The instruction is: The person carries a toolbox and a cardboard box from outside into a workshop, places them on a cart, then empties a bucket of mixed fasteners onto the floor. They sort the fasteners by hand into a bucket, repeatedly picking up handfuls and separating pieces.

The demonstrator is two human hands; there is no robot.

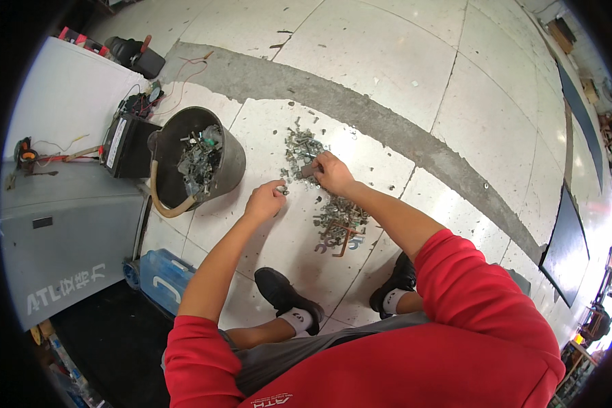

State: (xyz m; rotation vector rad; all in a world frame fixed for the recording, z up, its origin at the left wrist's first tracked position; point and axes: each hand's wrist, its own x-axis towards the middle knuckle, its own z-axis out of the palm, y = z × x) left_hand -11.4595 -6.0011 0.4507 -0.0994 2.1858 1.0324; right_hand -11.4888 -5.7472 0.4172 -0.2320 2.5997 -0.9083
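My left hand [265, 200] hovers low over the white tiled floor, fingers pinched on a small metal nut at its tip. My right hand [332, 173] rests on the floor just right of it, fingers closed around a small dark metal piece at the edge of a scattered pile of nuts and bolts [299, 146]. A second heap of metal hardware [340, 221], with a rusty bracket in it, lies below my right wrist.
A black bucket [232, 166] half full of scrap metal stands left of my hands. A black battery-like box [121, 144] and wires sit beside a grey cabinet [61, 238]. A blue plastic container [163, 275] lies near my left knee.
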